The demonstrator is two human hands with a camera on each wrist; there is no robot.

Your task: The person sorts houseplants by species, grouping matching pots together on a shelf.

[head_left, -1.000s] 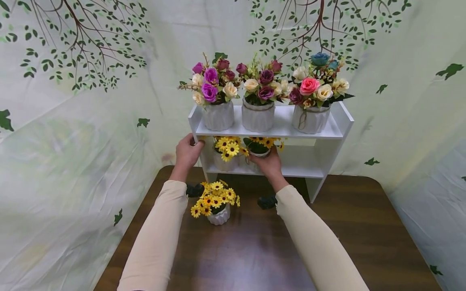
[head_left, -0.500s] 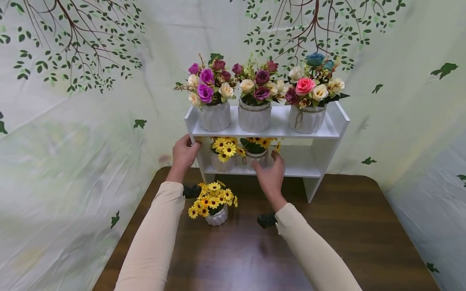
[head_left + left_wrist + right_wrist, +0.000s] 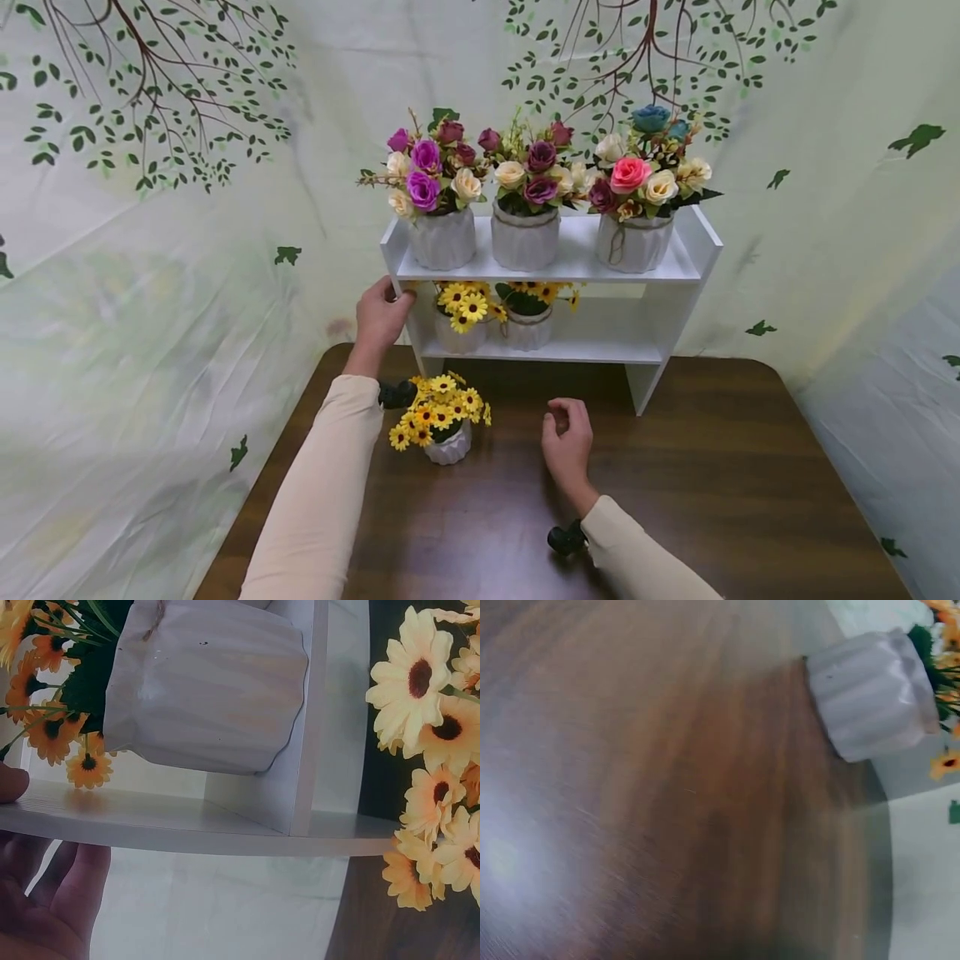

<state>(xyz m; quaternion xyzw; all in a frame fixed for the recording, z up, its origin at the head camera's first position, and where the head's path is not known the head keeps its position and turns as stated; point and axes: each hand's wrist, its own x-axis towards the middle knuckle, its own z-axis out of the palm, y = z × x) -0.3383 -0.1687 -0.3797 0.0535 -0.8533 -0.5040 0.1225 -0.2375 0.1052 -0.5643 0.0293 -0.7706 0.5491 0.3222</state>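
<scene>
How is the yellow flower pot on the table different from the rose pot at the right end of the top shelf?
The yellow flower pot looks smaller and carries many small yellow daisies; the rose pot holds larger roses in pink, cream and blue. The first stands on the table, the second on the top shelf. Both pots are white and ribbed.

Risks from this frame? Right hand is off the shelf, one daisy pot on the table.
1. The left hand holds the white shelf by one end only; three tall rose pots sit near the top board's front edge, so a nudge might tip them.
2. The right hand, reaching for the daisy pot on the table, might snag its wide blooms.
</scene>
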